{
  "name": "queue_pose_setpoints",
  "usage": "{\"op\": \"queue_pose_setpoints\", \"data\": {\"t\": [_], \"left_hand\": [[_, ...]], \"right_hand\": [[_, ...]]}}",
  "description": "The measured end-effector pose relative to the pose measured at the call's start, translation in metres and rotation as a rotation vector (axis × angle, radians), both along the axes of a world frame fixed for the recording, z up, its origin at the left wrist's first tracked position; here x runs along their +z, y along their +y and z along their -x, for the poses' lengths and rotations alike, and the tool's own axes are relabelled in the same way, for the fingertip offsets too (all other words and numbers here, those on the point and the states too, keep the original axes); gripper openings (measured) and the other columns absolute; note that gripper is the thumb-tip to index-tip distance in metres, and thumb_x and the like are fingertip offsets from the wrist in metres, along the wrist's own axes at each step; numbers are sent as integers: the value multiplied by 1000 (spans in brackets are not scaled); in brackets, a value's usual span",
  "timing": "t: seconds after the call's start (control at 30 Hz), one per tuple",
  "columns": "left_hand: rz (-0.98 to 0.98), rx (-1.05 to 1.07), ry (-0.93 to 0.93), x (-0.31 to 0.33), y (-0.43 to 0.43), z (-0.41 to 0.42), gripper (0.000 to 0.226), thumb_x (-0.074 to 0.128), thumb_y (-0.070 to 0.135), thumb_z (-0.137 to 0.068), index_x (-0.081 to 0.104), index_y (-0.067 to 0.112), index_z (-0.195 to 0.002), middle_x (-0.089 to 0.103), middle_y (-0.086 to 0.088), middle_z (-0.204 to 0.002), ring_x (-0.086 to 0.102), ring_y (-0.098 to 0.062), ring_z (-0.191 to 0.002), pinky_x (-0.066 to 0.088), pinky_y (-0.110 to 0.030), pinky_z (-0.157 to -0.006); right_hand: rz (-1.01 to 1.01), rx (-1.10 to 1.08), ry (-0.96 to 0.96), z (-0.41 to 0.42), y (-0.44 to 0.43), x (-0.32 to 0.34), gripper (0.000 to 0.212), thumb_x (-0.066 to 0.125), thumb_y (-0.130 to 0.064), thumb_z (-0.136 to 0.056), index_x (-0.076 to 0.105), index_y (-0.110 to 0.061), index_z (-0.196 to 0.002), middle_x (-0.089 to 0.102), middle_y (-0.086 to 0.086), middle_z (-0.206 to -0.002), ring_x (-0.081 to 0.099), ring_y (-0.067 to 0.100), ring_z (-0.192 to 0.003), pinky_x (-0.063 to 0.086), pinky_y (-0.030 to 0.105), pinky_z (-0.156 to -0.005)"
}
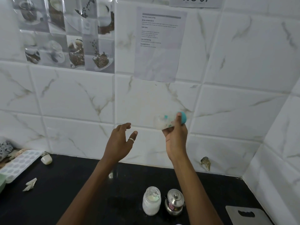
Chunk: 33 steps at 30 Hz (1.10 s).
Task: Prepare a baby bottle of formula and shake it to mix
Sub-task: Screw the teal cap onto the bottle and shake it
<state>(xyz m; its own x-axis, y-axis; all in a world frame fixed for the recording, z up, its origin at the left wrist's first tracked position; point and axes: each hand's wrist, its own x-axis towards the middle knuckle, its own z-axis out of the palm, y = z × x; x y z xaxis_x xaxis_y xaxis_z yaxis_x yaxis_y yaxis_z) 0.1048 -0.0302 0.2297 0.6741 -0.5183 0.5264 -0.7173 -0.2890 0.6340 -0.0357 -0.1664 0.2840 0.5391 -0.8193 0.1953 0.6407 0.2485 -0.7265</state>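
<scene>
We held the baby bottle [168,121] up before the tiled wall [73,98] in our right hand [176,137], fingers wrapped round it near the teal cap [183,117], bottle tipped sideways. Our left hand [119,140] hung open and empty beside it. The blur suggested shaking; a firm grip at the cap probably guarded best against leaks.

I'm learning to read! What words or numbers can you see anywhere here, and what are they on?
"WS 07": on the sign at the top of the wall, cut off by the picture's edge, so the tops of the letters are missing.
Printed sheet taped to the tiles: it has headings and lines of text, all too small and blurred to read.
Baby bottle in the right hand: coloured marks, too blurred to read.
</scene>
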Motion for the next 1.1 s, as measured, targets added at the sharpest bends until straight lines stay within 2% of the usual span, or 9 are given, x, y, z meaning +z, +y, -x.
{"op": "queue_pose_setpoints", "data": {"t": [0.17,0.33,0.5,0.67,0.77,0.83,0.93,1.0,1.1], "left_hand": [[1,-2,-8,3,-3,-2,50,59,36,-97,48,16,-141,58,2,-135,52,-18,-127,41,-30,-101],[2,4,-6,3,0,-4,50,54,45,-99,46,20,-142,57,5,-135,50,-15,-128,39,-29,-101],[-1,10,-5,6,-3,-6,50,57,43,-98,47,19,-141,57,4,-136,51,-17,-127,38,-26,-99],[9,2,-10,7,0,-7,51,55,44,-99,46,19,-142,57,6,-134,49,-15,-127,37,-26,-99],[6,3,-13,7,-1,-7,50,57,40,-98,47,18,-142,57,4,-134,50,-16,-126,38,-26,-99],[4,-6,-18,7,-3,-6,50,59,35,-97,47,17,-142,57,2,-135,51,-18,-126,38,-27,-98],[4,-6,-13,6,-2,-6,51,57,42,-98,46,19,-142,57,5,-134,50,-15,-126,38,-26,-98],[2,-3,-5,4,0,-7,52,55,45,-98,46,20,-142,57,6,-135,49,-14,-127,37,-26,-98],[0,2,-2,3,0,-8,51,55,44,-98,46,19,-142,57,6,-134,50,-15,-127,37,-26,-98]], "right_hand": [[278,92,291,-7,17,-7,46,64,-47,-89,59,-21,-126,71,3,-117,71,24,-111,60,44,-93],[-26,14,-45,-3,-1,4,34,57,-39,-101,60,-18,-128,74,5,-121,71,23,-113,60,42,-93],[268,71,276,-8,15,-5,44,62,-47,-88,58,-25,-126,70,3,-121,70,26,-114,60,39,-90],[-46,7,-58,-4,-2,5,45,59,-41,-99,57,-14,-135,70,11,-129,70,27,-116,59,43,-93],[147,34,183,-6,10,-3,52,63,-47,-90,56,-17,-132,69,11,-128,70,28,-116,56,48,-100],[293,120,293,-5,15,-6,50,65,-48,-86,58,-21,-128,69,6,-121,70,23,-112,58,46,-96],[86,82,44,2,3,1,47,63,-41,-93,59,-16,-132,72,6,-122,72,22,-111,60,40,-88],[-59,18,-110,3,-5,5,42,58,-38,-100,57,-15,-135,72,8,-125,70,25,-116,60,42,-92],[82,33,116,-1,4,1,40,59,-40,-97,59,-16,-129,71,8,-121,71,24,-111,59,42,-93]]}}
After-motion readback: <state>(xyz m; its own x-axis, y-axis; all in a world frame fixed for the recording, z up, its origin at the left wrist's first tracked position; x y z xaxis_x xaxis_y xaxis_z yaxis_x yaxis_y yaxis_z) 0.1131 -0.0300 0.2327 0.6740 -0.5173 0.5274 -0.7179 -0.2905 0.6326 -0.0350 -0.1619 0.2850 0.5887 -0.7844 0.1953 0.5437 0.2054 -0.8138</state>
